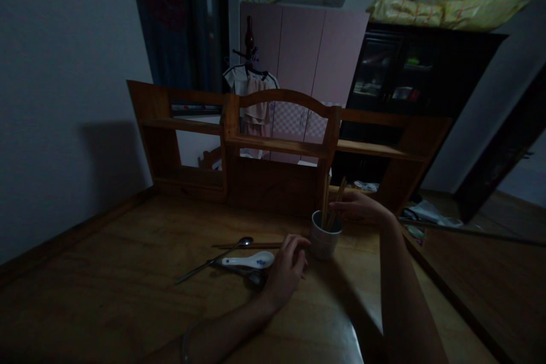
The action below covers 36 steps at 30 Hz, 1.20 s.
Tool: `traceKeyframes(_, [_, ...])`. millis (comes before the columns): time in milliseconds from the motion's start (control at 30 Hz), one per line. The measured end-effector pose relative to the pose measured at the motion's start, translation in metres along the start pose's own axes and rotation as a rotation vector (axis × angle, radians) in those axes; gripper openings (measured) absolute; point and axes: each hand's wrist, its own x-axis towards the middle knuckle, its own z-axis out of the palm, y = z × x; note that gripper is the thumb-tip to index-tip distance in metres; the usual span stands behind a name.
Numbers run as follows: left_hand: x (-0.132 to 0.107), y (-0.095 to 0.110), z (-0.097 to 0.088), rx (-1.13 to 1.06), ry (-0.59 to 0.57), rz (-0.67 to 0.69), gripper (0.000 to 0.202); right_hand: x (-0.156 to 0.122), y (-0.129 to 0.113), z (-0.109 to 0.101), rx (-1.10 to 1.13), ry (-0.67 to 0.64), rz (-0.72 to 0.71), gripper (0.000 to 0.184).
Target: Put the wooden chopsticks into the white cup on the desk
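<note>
A pale cup [323, 242] stands on the wooden table, with several chopsticks [326, 199] upright and leaning in it. At its rim, my right hand [356, 206] has its fingers closed on chopsticks that lean right. My left hand [290, 264] is left of the cup, palm down, fingers loosely bent and apart, with nothing visible in it. Beside it lie a white ceramic spoon [251, 260] with a blue mark, a long-handled metal spoon [244, 242] and a dark spoon [256, 278]. Behind these, a chopstick [230, 246] lies flat, its right end hidden by my left hand.
A wooden shelf unit [277, 145] runs along the table's [128, 273] back edge, close behind the cup. A wall [63, 125] borders the left side. Beyond stand a pink wardrobe [298, 45], a dark cabinet [384, 74] and hanging clothes [256, 88]. The room is dim.
</note>
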Motion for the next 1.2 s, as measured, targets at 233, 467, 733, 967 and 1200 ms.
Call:
traceKeyframes(233, [0.0002, -0.0041, 0.0019, -0.001, 0.019, 0.018, 0.021, -0.0006, 0.0001, -0.0038, -0.012, 0.006, 0.038, 0.045])
traceKeyframes(467, [0.001, -0.0081, 0.0031, 0.0, 0.021, 0.03, 0.021, 0.0007, 0.0005, -0.0008, 0.046, -0.018, 0.009, 0.042])
traceKeyframes(733, [0.0001, -0.0052, 0.0022, -0.007, 0.01, 0.01, 0.021, 0.0003, 0.0037, 0.0004, 0.048, -0.022, 0.001, 0.042])
traceKeyframes(967, [0.0006, -0.0066, 0.0037, -0.017, 0.036, 0.029, 0.021, -0.0009, 0.0018, -0.0011, 0.079, -0.028, 0.042, 0.039])
traceKeyframes(1200, [0.0005, -0.0073, 0.0035, -0.006, 0.026, 0.027, 0.02, 0.0036, 0.0085, -0.0031, 0.048, -0.044, -0.023, 0.04])
